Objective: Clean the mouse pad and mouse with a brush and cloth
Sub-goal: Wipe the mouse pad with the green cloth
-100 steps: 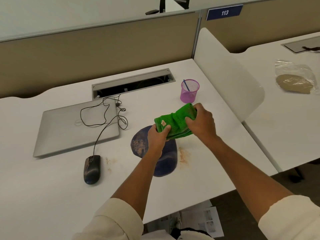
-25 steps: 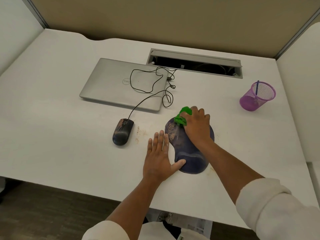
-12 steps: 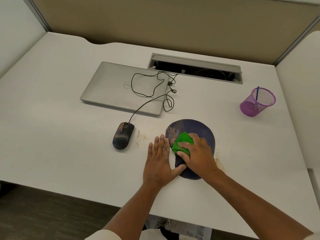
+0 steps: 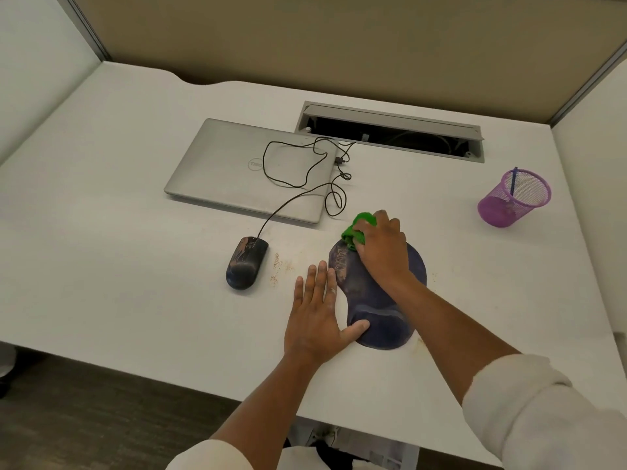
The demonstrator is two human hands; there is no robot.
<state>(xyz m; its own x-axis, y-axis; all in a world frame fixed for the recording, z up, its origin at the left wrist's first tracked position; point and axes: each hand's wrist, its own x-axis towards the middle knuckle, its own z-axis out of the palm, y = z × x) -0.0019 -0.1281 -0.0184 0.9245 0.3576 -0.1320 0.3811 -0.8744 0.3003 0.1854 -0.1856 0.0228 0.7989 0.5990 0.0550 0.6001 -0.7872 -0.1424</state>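
My right hand (image 4: 381, 252) bunched the soft cloth (image 4: 359, 228) on the thin, floppy mouse pad (image 4: 373, 300) — left hand (image 4: 317, 317) flat, fingers spread, pinning its edge vs. sliding.

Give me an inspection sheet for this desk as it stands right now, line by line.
Surface: white desk, brown crumbs between mouse and mouse pad, a brownish smear by the pad's near right edge.
Job's things: dark blue mouse pad with wrist rest, smudged at its left edge; green cloth on its far edge; black mouse, streaked with brown dirt; brush: nothing seen.
Clutter: closed silver laptop; purple mesh cup holding a blue stick.
Hands: right hand grips the cloth on the pad; left hand lies flat, thumb on the wrist rest.
Cables: mouse cable looped over the laptop.
Surroundings: open cable tray, tan partition.
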